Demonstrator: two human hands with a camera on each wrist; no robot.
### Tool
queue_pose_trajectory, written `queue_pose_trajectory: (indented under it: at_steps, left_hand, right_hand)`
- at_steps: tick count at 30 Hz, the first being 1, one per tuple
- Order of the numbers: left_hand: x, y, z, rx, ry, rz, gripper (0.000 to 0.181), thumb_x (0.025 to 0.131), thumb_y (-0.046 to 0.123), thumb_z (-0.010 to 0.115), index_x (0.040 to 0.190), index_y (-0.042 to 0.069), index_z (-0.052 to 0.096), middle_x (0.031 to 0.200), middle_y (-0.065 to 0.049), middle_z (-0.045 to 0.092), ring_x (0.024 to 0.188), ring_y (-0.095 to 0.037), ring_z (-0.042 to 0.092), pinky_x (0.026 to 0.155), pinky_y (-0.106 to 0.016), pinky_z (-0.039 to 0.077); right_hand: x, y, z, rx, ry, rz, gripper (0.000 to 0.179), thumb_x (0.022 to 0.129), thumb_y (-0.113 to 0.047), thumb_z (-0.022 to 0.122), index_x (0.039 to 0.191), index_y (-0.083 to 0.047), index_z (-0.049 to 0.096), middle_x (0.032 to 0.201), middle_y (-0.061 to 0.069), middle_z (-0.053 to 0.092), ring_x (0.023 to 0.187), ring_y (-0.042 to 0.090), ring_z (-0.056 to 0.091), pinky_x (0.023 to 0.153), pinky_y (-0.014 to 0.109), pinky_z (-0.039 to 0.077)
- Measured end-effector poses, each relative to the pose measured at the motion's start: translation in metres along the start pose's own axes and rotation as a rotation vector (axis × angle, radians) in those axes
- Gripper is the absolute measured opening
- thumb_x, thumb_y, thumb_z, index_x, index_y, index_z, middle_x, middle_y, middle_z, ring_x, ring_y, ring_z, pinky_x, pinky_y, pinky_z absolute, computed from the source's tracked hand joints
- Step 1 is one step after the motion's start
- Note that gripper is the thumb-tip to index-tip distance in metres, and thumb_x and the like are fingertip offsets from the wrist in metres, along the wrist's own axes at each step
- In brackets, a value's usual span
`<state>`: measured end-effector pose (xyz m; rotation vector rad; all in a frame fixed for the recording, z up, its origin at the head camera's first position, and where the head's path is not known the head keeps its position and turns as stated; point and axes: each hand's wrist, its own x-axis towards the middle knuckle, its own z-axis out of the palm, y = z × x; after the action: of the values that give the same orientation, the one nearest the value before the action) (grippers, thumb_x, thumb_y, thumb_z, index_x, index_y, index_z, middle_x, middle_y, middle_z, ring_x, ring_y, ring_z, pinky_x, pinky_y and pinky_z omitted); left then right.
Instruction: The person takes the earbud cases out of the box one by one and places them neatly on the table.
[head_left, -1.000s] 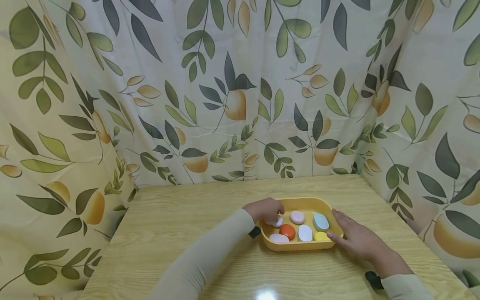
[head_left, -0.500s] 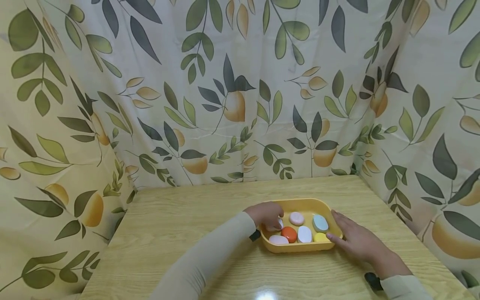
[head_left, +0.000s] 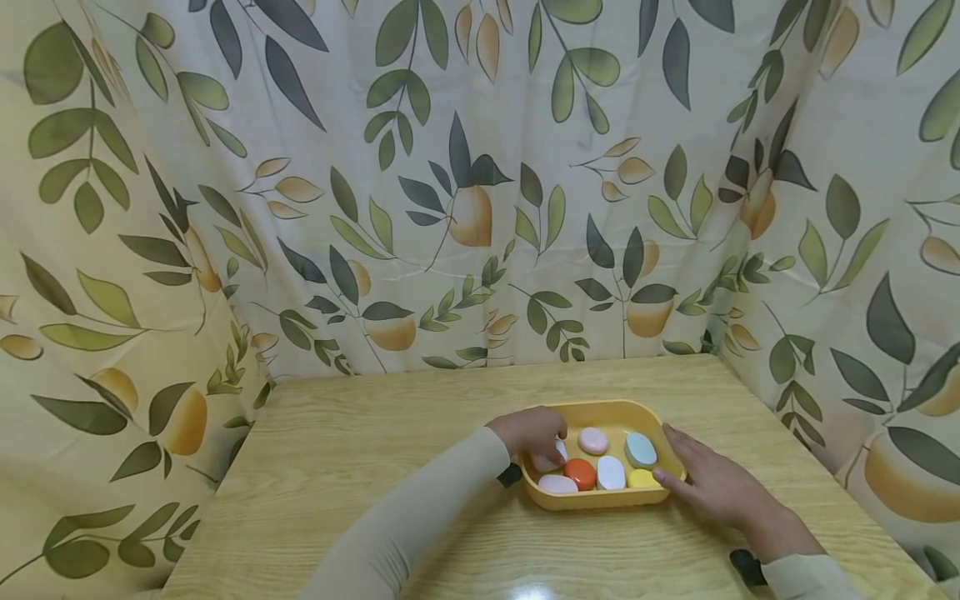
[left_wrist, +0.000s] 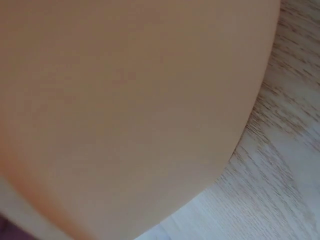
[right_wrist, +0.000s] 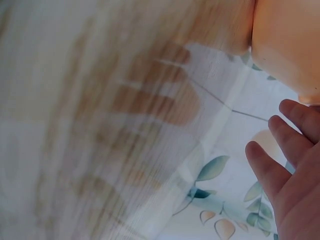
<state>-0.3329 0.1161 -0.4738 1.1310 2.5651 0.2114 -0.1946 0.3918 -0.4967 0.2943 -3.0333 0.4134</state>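
A yellow tray with rounded corners holds several smooth, pebble-shaped pieces. My left hand reaches over its left side, fingers curled down and pinching a pale pebble-shaped piece, which they partly cover. Close by lie a red-orange piece and a pale pink piece. My right hand rests along the tray's right end with fingers extended, its thumb over the rim near a yellow piece. In the right wrist view, the extended fingers show below the tray wall.
Also inside the tray are a pink round piece, a light blue piece and a white piece. The tray stands on a wood-grain table. A leaf-patterned curtain encloses the back and sides.
The pale piece under my left fingers has shifted slightly within the tray, and the red-orange piece beside it has moved a little to the right. My right hand stays at the tray's end.
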Motion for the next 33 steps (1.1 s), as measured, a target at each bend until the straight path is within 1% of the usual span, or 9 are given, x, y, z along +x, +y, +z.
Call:
queue_pose_trajectory:
  at_steps: [4, 6, 8, 14, 24, 28, 30, 31, 33]
  left_hand:
    - [-0.002, -0.001, 0.000, 0.006, 0.003, 0.038, 0.020, 0.082, 0.031, 0.080, 0.087, 0.014, 0.070, 0.081, 0.007, 0.063, 0.076, -0.008, 0.054, 0.068, -0.019, 0.045]
    - [-0.004, -0.001, -0.001, 0.005, 0.008, 0.061, 0.019, 0.082, 0.030, 0.080, 0.079, 0.015, 0.068, 0.074, 0.008, 0.060, 0.071, -0.009, 0.052, 0.062, -0.019, 0.043]
    - [-0.005, -0.002, -0.001, -0.001, 0.012, 0.071, 0.020, 0.082, 0.030, 0.080, 0.076, 0.017, 0.066, 0.072, 0.009, 0.058, 0.070, -0.008, 0.051, 0.060, -0.018, 0.042]
    - [-0.005, -0.006, -0.003, -0.072, 0.020, 0.077, 0.018, 0.083, 0.030, 0.080, 0.080, 0.018, 0.066, 0.077, 0.010, 0.060, 0.072, -0.008, 0.053, 0.063, -0.018, 0.044]
    - [-0.008, -0.009, -0.010, -0.236, 0.069, 0.066, 0.019, 0.085, 0.032, 0.078, 0.092, 0.017, 0.069, 0.082, 0.011, 0.061, 0.077, -0.006, 0.054, 0.068, -0.017, 0.045]
    - [-0.009, -0.011, -0.012, -0.326, 0.083, 0.055, 0.018, 0.085, 0.030, 0.078, 0.092, 0.016, 0.070, 0.082, 0.009, 0.062, 0.074, -0.007, 0.054, 0.062, -0.018, 0.047]
    - [-0.010, -0.013, -0.012, -0.370, 0.089, 0.054, 0.018, 0.085, 0.030, 0.078, 0.091, 0.015, 0.070, 0.081, 0.008, 0.062, 0.072, -0.007, 0.054, 0.060, -0.018, 0.047]
    - [-0.011, -0.014, -0.012, -0.385, 0.094, 0.057, 0.017, 0.085, 0.030, 0.078, 0.091, 0.015, 0.070, 0.080, 0.008, 0.062, 0.072, -0.007, 0.054, 0.059, -0.019, 0.047]
    - [-0.012, -0.015, -0.012, -0.417, 0.102, 0.063, 0.017, 0.086, 0.030, 0.077, 0.091, 0.015, 0.070, 0.080, 0.008, 0.063, 0.071, -0.007, 0.055, 0.059, -0.019, 0.048]
  right_hand:
    - [-0.001, -0.002, 0.000, 0.005, -0.001, 0.004, 0.084, 0.097, -0.056, 0.048, 0.151, 0.004, 0.023, 0.149, 0.028, 0.033, 0.131, 0.051, 0.034, 0.099, 0.067, 0.034]
    - [-0.002, -0.003, 0.000, 0.010, 0.003, -0.002, 0.083, 0.097, -0.055, 0.049, 0.151, 0.005, 0.024, 0.149, 0.029, 0.033, 0.131, 0.051, 0.035, 0.099, 0.067, 0.034]
    - [-0.003, -0.004, -0.001, 0.013, 0.008, -0.008, 0.083, 0.098, -0.053, 0.049, 0.150, 0.005, 0.024, 0.148, 0.029, 0.033, 0.131, 0.051, 0.035, 0.099, 0.067, 0.034]
    - [-0.003, -0.005, -0.001, 0.009, 0.005, -0.016, 0.083, 0.098, -0.053, 0.049, 0.150, 0.007, 0.024, 0.149, 0.030, 0.030, 0.134, 0.050, 0.029, 0.103, 0.066, 0.030]
    - [-0.003, -0.005, -0.002, -0.068, 0.069, -0.088, 0.081, 0.098, -0.050, 0.051, 0.148, 0.008, 0.027, 0.152, 0.027, 0.028, 0.140, 0.044, 0.022, 0.109, 0.059, 0.025]
    - [-0.003, -0.003, -0.003, -0.134, 0.076, -0.113, 0.081, 0.098, -0.052, 0.048, 0.149, 0.007, 0.027, 0.153, 0.026, 0.027, 0.142, 0.042, 0.020, 0.117, 0.049, 0.009]
    - [-0.003, -0.003, -0.005, -0.182, 0.080, -0.133, 0.080, 0.098, -0.053, 0.047, 0.148, 0.007, 0.029, 0.153, 0.025, 0.027, 0.142, 0.041, 0.020, 0.118, 0.044, 0.001]
    - [-0.003, -0.003, -0.006, -0.204, 0.080, -0.145, 0.080, 0.098, -0.054, 0.047, 0.147, 0.008, 0.030, 0.153, 0.025, 0.028, 0.142, 0.041, 0.020, 0.118, 0.042, -0.002]
    - [-0.002, -0.003, -0.010, -0.246, 0.076, -0.164, 0.080, 0.098, -0.055, 0.047, 0.145, 0.008, 0.034, 0.153, 0.025, 0.029, 0.141, 0.041, 0.021, 0.118, 0.044, -0.002]
